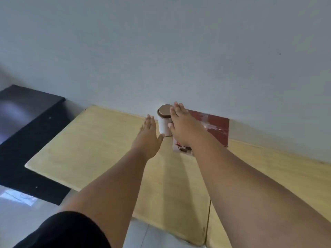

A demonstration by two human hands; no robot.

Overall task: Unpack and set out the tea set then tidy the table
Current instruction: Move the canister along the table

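While both bare arms stretch forward over the pale wooden table (100,145), a white tin (164,126) with a bronze lid (164,110) stands upright at the table's far edge, close to the grey wall (161,42). Left of the tin, the left hand (147,136) is spread flat with fingers together, thumb reaching toward the tin's base; whether it touches is unclear. Right of the tin, the right hand (180,125) is spread wide, palm down, its thumb beside the tin's side and its fingertips over the lid's edge. Neither hand holds anything. Just right of the tin lies a red box (215,127), partly under the right wrist. Far left of the tin sits dark furniture (26,122).
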